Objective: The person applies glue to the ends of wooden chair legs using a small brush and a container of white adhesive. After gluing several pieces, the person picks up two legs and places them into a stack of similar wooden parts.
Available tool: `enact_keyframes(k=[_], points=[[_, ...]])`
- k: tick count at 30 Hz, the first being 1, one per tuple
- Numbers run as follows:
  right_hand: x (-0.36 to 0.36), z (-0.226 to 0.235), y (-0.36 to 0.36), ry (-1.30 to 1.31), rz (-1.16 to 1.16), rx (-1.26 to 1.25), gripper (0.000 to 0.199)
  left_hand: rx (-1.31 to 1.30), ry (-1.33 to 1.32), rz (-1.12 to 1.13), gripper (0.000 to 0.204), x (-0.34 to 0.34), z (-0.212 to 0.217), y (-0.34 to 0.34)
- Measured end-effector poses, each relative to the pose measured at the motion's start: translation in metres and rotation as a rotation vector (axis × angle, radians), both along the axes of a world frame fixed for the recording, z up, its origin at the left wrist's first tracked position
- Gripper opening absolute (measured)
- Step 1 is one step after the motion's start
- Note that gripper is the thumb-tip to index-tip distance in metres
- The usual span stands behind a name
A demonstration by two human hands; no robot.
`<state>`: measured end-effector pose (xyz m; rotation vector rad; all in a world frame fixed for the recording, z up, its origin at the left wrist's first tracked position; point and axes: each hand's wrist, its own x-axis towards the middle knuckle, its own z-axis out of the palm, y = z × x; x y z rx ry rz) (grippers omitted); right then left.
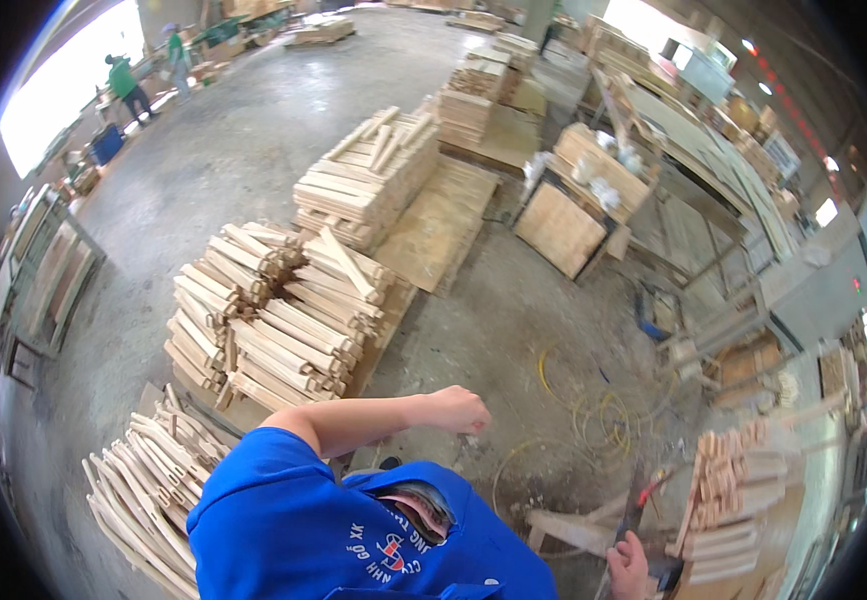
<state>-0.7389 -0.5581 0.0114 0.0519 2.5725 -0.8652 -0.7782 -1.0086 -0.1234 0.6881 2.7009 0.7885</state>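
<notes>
My left hand point(457, 410) is held out in front of my chest above the concrete floor, its fingers curled into a fist with nothing showing in it. Low on the right, my right hand point(629, 567) has bent fingers beside a dark narrow edge; whatever they may hold is hidden. A thin red-and-black piece point(651, 489) sticks up just beyond that hand. Right of it, short shaped wooden parts point(729, 500) are piled on a bench. Nearest my left arm is a large stack of pale wooden pieces point(284, 325).
Curved wooden slats point(144, 490) lie at lower left. Farther off stand a squared stack of boards point(374, 175) and a plywood sheet point(439, 220). A wooden box point(564, 225) is on the right. Yellow hose point(604, 420) coils across the floor. Two people point(129, 85) stand far left.
</notes>
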Motion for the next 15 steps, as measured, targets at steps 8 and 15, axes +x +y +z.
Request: enact_keyframes(k=[8, 15], points=[[-0.204, -0.049, -0.102, -0.071, 0.221, -0.081, 0.06, 0.142, -0.091, 0.564, 0.026, -0.1, -0.091, -0.127], [-0.398, -0.075, -0.214, -0.082, 0.583, -0.06, 0.053, -0.174, -0.637, 1.498, 0.031, -0.011, -0.097, -0.186]])
